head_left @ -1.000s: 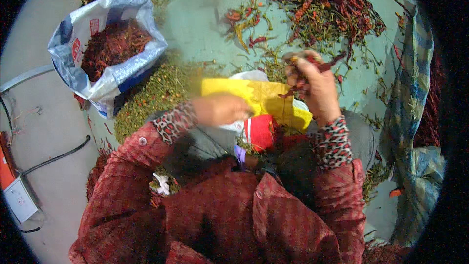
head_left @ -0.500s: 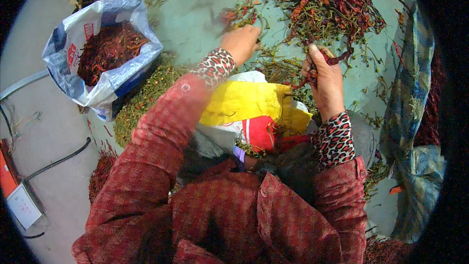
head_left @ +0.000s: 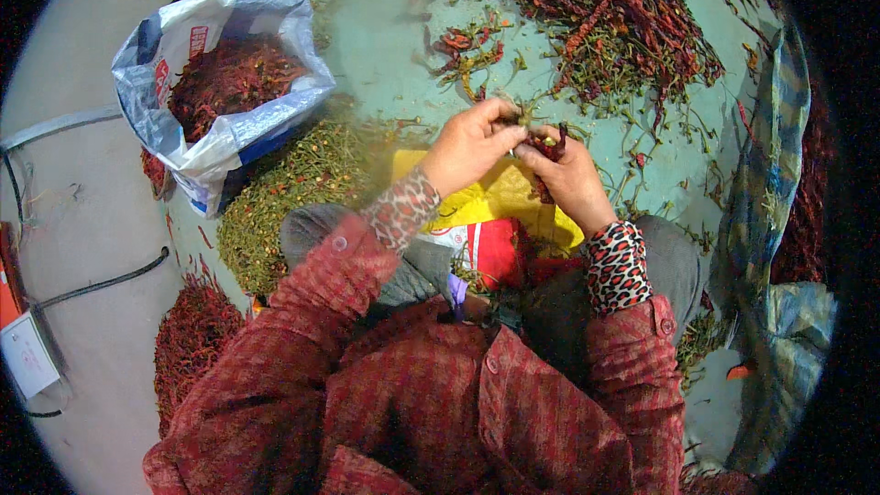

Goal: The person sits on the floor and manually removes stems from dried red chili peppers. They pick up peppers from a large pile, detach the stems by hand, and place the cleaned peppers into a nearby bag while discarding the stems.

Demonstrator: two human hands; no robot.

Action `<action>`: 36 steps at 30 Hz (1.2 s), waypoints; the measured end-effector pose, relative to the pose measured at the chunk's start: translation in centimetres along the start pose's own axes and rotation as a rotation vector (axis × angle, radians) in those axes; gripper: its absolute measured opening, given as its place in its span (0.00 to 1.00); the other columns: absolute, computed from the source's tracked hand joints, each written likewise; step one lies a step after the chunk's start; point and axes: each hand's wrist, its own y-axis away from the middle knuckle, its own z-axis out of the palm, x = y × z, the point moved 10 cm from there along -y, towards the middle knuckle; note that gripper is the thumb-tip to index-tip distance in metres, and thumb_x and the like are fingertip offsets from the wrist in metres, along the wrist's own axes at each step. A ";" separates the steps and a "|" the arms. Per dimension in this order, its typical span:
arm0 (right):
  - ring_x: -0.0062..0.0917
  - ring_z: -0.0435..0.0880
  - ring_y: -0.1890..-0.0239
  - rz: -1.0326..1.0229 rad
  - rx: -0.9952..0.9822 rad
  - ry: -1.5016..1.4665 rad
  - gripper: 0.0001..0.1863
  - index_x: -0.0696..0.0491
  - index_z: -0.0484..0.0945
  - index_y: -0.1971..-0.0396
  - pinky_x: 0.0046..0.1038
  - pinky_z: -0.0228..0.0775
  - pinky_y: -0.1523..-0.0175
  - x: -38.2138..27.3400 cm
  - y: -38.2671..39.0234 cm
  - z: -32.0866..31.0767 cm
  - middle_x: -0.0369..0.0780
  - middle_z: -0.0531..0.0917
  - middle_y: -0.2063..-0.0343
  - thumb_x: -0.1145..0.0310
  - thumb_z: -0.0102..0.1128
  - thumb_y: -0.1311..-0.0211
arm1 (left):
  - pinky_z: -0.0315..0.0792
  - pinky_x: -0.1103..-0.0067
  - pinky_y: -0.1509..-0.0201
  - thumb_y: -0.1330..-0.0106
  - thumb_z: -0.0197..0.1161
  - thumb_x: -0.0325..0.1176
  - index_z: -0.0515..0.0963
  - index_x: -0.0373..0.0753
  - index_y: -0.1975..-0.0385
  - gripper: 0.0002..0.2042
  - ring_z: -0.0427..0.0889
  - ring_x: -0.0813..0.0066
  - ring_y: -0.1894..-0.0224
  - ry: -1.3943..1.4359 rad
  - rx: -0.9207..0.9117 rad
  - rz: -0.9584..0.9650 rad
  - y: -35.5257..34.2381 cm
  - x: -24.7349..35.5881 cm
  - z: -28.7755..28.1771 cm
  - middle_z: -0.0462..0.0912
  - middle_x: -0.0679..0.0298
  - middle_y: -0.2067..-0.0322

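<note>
My two hands meet above a yellow sack (head_left: 490, 200) lying across my lap. In my right hand (head_left: 576, 181) is a small bunch of dried red chili peppers (head_left: 544, 191), partly hidden by the fingers. The thumb and fingers of my left hand (head_left: 472, 148) are pinched together at the bunch's green stem end (head_left: 524, 114); exactly what they grip is partly covered. Just beyond the hands lies a small loose cluster of chilies (head_left: 466, 48), and farther off a big heap of dried red chilies with stems (head_left: 596, 14).
A white and blue woven bag (head_left: 220, 160) of red chilies stands at the left. Beside it lies a pile of green stems (head_left: 284, 202). More red chilies (head_left: 192, 335) sit nearer me. A blue checked cloth (head_left: 770, 192) runs along the right; a black cable (head_left: 105, 284) lies far left.
My left hand has come back from the loose cluster to meet my right hand. The right hand has shifted slightly left and lower, still with chilies. The view has shifted a little.
</note>
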 end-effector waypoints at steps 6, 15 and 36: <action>0.12 0.70 0.79 -0.121 -0.053 0.137 0.11 0.56 0.69 0.63 0.15 0.67 0.80 -0.8 0.4 0.8 0.34 0.73 0.78 0.69 0.51 0.46 | 0.65 0.86 0.71 0.44 0.55 0.32 0.70 0.34 0.70 0.08 0.69 0.85 0.74 -0.227 0.019 0.153 1.8 3.3 -0.3 0.70 0.68 0.77; 0.13 0.65 0.78 -0.104 -0.061 0.238 0.10 0.59 0.72 0.70 0.20 0.62 0.73 -0.2 0.0 0.3 0.33 0.71 0.82 0.66 0.51 0.46 | 0.64 0.82 0.73 0.45 0.53 0.31 0.71 0.34 0.75 0.06 0.70 0.76 0.75 -0.413 0.124 0.296 1.2 3.8 -0.4 0.69 0.63 0.79; 0.10 0.61 0.84 0.004 0.180 -0.135 0.09 0.53 0.71 0.67 0.14 0.52 0.80 0.8 -0.9 -3.6 0.28 0.65 0.86 0.64 0.51 0.44 | 0.68 0.65 0.62 0.48 0.54 0.34 0.69 0.34 0.71 0.10 0.74 0.55 0.66 -0.939 0.117 -0.013 -6.2 -6.0 -3.6 0.74 0.52 0.69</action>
